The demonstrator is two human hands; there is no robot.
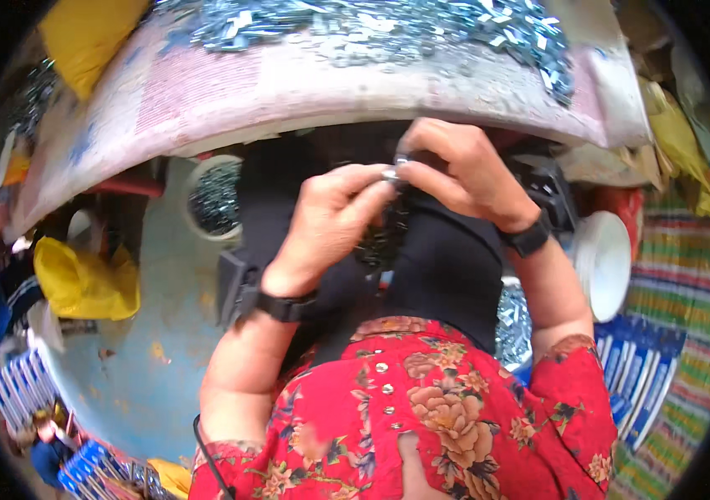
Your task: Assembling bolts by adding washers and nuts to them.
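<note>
Fingers first: the thumb and forefinger of the left hand are pinched together on a small shiny metal bit, and the right hand has its thumb and forefinger closed in on it too, with a glint between those tips. The bit sits right where the two hands meet, up over the lap. It's too small and blurry for me to tell its exact shape, or whether it's one piece or two.

There's a black band on the left wrist and another on the right. Below the hands, a bunch of dark glinting bits lies between the thighs of the black trousers, and then you get to the red floral shirt.

Further out, a big heap of silvery pieces is spread on the pale table in front. More fill a white bucket to the left. Over on the right there's a white round tub and a striped mat.
</note>
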